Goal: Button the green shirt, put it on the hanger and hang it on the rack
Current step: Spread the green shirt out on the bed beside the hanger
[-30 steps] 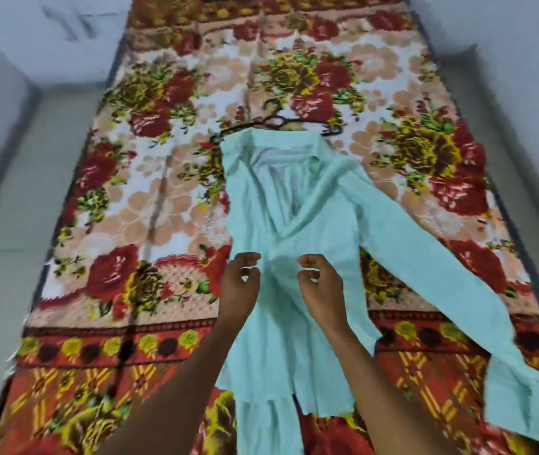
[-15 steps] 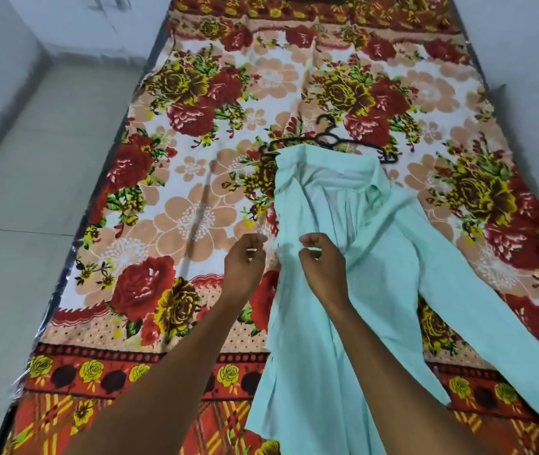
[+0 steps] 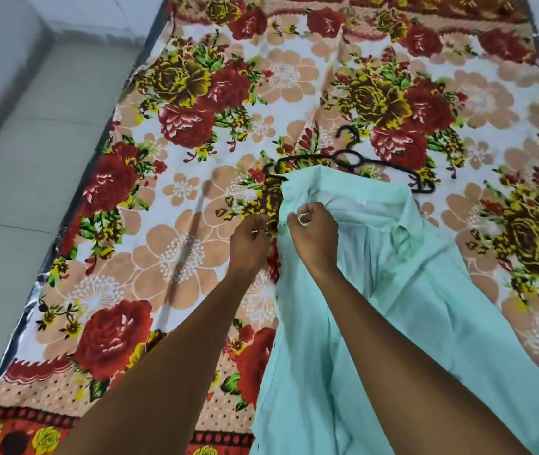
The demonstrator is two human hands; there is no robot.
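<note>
hands have moved up the green shirt (image 3: 376, 316) toward its collar, left hand (image 3: 250, 247) and right hand (image 3: 315, 236) pinching its front edge, so buttoning is nearly done.

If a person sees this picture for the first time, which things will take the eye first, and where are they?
First, the loud floral blanket with red and yellow roses, which fills nearly the whole view. On it, right of centre, lies the pale green shirt, with the left hand and the right hand pinching its front edge near the collar. Just beyond the collar lies a black hanger, partly under the shirt.
</note>
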